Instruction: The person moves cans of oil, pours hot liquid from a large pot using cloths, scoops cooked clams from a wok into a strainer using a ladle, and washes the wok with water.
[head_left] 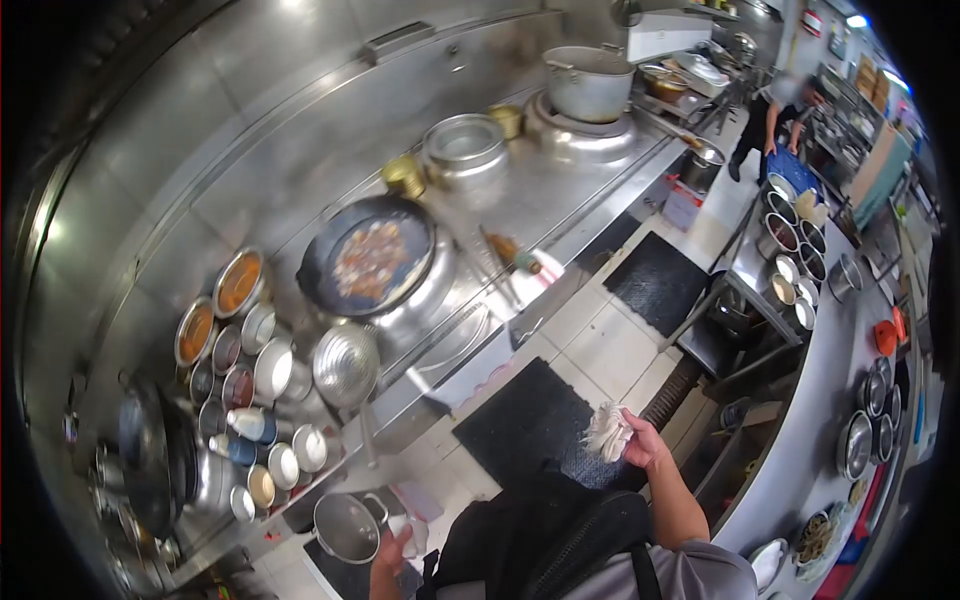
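Note:
My right hand (647,442) is closed around a bunched white cloth (607,432), held out above the floor mats. At the lower left, my left hand (392,548) is closed on a second white cloth (412,532). It is right beside the looped handle of a metal pot (348,528); whether the fingers also grip that handle I cannot tell. On the stove ahead sits a dark wok (318,262) with chopped, browned food (370,258) in it. A perforated metal strainer (346,365) with a long handle lies near the wok.
Sauce and seasoning containers (272,372) crowd the counter's left end. A large pot (590,88) stands on the far burner. Black mats (530,425) cover parts of the tiled floor. On the right runs a steel counter (800,450) with bowls. Another person (780,115) stands at the far end.

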